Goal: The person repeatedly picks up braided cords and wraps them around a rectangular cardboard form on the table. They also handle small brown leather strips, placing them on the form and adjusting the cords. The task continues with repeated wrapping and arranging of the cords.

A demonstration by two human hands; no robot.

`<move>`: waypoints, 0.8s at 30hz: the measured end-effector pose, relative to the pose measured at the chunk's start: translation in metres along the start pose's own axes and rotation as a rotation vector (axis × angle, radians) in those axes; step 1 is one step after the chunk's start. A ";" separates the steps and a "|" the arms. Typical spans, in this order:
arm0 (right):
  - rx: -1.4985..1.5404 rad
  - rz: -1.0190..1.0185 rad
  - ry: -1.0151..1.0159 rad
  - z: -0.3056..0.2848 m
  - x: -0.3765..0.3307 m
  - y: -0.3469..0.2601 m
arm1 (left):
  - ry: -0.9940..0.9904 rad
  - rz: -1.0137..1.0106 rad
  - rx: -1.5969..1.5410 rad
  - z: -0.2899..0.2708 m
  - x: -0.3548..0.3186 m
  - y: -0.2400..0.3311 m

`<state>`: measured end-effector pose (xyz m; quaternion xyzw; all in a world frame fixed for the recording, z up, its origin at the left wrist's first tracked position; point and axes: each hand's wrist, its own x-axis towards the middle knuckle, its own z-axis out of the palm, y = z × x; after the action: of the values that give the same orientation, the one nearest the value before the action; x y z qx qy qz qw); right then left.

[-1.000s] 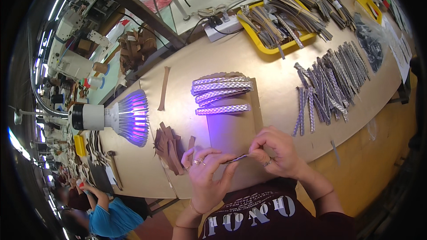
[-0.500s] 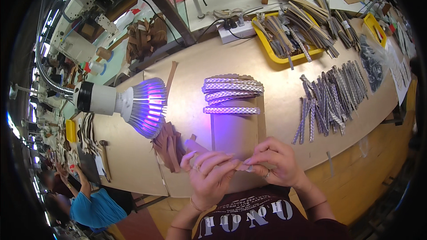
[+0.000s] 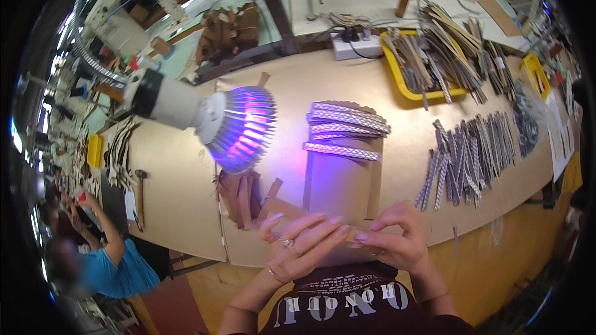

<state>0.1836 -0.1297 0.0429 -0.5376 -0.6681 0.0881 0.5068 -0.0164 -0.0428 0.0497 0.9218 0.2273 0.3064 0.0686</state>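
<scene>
Near the table's front edge, my left hand (image 3: pixel 304 245) is closed on a brown leather-like strip (image 3: pixel 284 207), one end showing beyond its fingers. My right hand (image 3: pixel 400 236) pinches the strip's other end between thumb and fingertips, close beside the left fingers. Part of the strip is hidden by my fingers. Just beyond my hands lies a flat cardboard piece (image 3: pixel 340 183), with several silver braided straps (image 3: pixel 349 129) across its far half. A pile of loose brown strips (image 3: pixel 239 200) is left of my left hand.
A finned lamp (image 3: pixel 242 127) on a bendable arm casts violet light from the left. At right lie many braided strips (image 3: pixel 465 158); beyond them stands a yellow tray (image 3: pixel 406 90) of strips. A power strip (image 3: pixel 357 46), a hammer (image 3: pixel 140 198) and a person in blue (image 3: pixel 121 270) also show.
The view has shifted, so the lamp and cardboard appear farther right. My hands stay together on the strip, and more of its left end shows.
</scene>
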 end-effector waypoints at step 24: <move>-0.052 -0.043 0.083 0.015 -0.005 0.005 | 0.153 -0.009 0.152 0.007 -0.013 -0.007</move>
<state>0.1747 -0.1250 0.0294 -0.5396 -0.6598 0.0373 0.5217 -0.0240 -0.0420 0.0352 0.8972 0.2584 0.3577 -0.0177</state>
